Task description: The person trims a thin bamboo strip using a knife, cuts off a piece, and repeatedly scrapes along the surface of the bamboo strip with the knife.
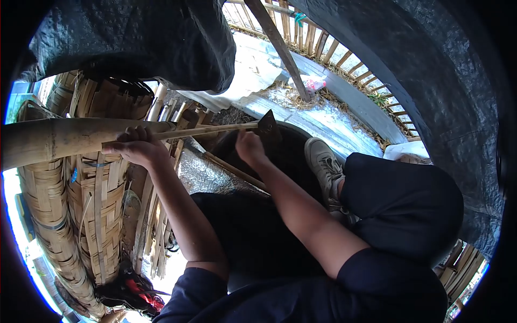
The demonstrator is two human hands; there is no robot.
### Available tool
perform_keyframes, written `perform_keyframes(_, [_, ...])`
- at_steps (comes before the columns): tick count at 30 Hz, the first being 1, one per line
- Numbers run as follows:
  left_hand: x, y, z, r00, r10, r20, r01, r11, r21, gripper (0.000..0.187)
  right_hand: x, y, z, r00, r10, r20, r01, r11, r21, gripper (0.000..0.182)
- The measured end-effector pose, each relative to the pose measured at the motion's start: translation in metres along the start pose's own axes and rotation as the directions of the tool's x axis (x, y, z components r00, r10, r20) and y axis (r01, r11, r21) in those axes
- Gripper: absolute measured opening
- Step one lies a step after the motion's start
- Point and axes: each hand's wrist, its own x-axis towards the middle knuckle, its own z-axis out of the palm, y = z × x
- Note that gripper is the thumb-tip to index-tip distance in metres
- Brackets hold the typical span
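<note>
A long pale wooden handle (210, 130) runs across the view, with a dark, flat, angular metal blade (267, 124) at its right end, like a hoe. My left hand (137, 146) is wrapped round the handle near its butt end, close to a thick bamboo pole. Just below the blade end is my right hand (251, 146), its fingers curled closed and the thumb up near the handle. What lies inside those fingers is hidden. Behind the blade is a dark round surface (293, 148).
The thick bamboo pole (59, 141) juts in from the left above tall woven bamboo baskets (97, 215). Black sheeting (134, 40) hangs overhead. A slanting wooden post (280, 48) stands by grey metal sheets (334, 129) and a slatted bamboo fence (318, 43). My shoe (325, 167) is at right.
</note>
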Motion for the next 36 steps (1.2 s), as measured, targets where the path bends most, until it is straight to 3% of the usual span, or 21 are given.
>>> perform_keyframes(1, [0.001,0.001,-0.001,0.995,-0.030,-0.097,0.031,0.999,0.009,0.060,0.006,0.009,0.003,1.000,-0.005,0.000,0.005,1.000,0.003,0.054])
perform_keyframes(2, [0.000,0.003,-0.003,0.995,-0.025,-0.101,0.026,1.000,0.008,0.060,0.011,0.019,0.006,0.998,-0.021,-0.055,0.018,0.999,-0.041,0.054])
perform_keyframes(4, [-0.001,0.001,0.000,0.998,-0.016,0.059,0.019,0.999,-0.045,0.059,0.011,-0.001,-0.006,0.991,-0.051,-0.122,0.040,0.995,-0.091,0.054])
perform_keyframes(6, [-0.009,0.003,0.010,0.993,-0.010,0.116,0.016,0.999,-0.051,0.059,-0.029,-0.069,-0.036,0.959,-0.234,0.160,0.235,0.972,0.013,0.053])
perform_keyframes(7, [-0.012,0.004,0.012,0.985,-0.004,0.175,0.013,0.999,-0.052,0.059,-0.035,-0.078,-0.034,0.959,-0.229,0.167,0.230,0.973,0.010,0.053])
perform_keyframes(10, [-0.008,0.002,0.006,0.979,0.004,0.203,0.009,0.998,-0.062,0.059,-0.038,-0.079,-0.022,0.967,-0.160,0.199,0.139,0.984,0.114,0.052])
perform_keyframes(12, [-0.004,0.000,0.001,0.984,0.002,0.181,0.012,0.997,-0.075,0.060,-0.022,-0.036,-0.018,0.982,-0.169,0.082,0.168,0.986,0.021,0.055])
perform_keyframes(14, [-0.002,0.002,-0.001,0.987,-0.002,0.162,0.017,0.996,-0.088,0.060,0.000,0.006,-0.023,0.992,0.121,0.044,-0.118,0.991,-0.063,0.057])
perform_keyframes(17, [-0.006,0.002,0.004,0.965,-0.011,0.262,0.039,0.994,-0.101,0.060,0.011,0.018,-0.026,0.991,0.121,0.059,-0.121,0.993,-0.010,0.054])
perform_keyframes(18, [-0.009,0.003,0.008,0.950,-0.033,0.309,0.072,0.991,-0.115,0.061,0.003,0.003,-0.027,0.980,-0.179,0.085,0.191,0.966,-0.173,0.052])
perform_keyframes(19, [-0.011,0.003,0.010,0.933,-0.057,0.357,0.108,0.986,-0.126,0.061,-0.010,-0.022,-0.030,0.879,-0.450,0.160,0.478,0.821,-0.313,0.049])
perform_keyframes(20, [-0.013,0.003,0.011,0.935,-0.062,0.350,0.112,0.986,-0.124,0.061,-0.020,-0.044,-0.035,0.880,-0.446,0.166,0.476,0.821,-0.317,0.049])
perform_keyframes(21, [-0.013,0.003,0.012,0.941,-0.068,0.332,0.114,0.986,-0.122,0.061,-0.029,-0.067,-0.039,0.941,-0.318,0.119,0.329,0.940,-0.094,0.049])
perform_keyframes(22, [-0.012,0.003,0.011,0.947,-0.072,0.313,0.114,0.986,-0.118,0.062,-0.032,-0.078,-0.037,0.979,-0.174,0.106,0.158,0.977,0.141,0.050])
perform_keyframes(23, [-0.010,0.001,0.008,0.955,-0.057,0.290,0.088,0.991,-0.098,0.062,-0.020,-0.060,-0.014,0.957,-0.288,-0.027,0.289,0.955,0.067,0.054])
perform_keyframes(24, [-0.008,0.001,0.004,0.956,-0.056,0.289,0.087,0.992,-0.095,0.062,-0.016,-0.045,-0.007,0.957,-0.288,-0.025,0.289,0.955,0.069,0.054])
perform_keyframes(26, [-0.006,0.001,0.002,0.985,-0.018,0.171,0.022,1.000,-0.020,0.061,-0.008,-0.020,-0.014,0.991,-0.111,-0.078,0.109,0.994,-0.033,0.056])
perform_keyframes(31, [-0.004,0.000,0.004,0.996,-0.014,0.087,0.017,0.999,-0.042,0.060,-0.010,-0.046,-0.009,0.994,-0.111,0.012,0.111,0.994,-0.017,0.052])
perform_keyframes(33, [-0.005,0.000,0.006,0.996,-0.012,0.090,0.015,0.999,-0.029,0.060,-0.038,-0.084,-0.029,0.957,-0.232,0.173,0.223,0.973,0.066,0.045])
perform_keyframes(34, [-0.006,0.000,0.005,0.995,-0.002,0.102,0.004,1.000,-0.023,0.060,-0.034,-0.071,-0.020,0.958,-0.226,0.175,0.217,0.974,0.067,0.045])
perform_keyframes(36, [-0.004,0.000,0.003,0.994,0.012,0.111,-0.010,1.000,-0.022,0.059,-0.020,-0.037,-0.003,0.922,-0.381,0.075,0.386,0.920,-0.073,0.046])
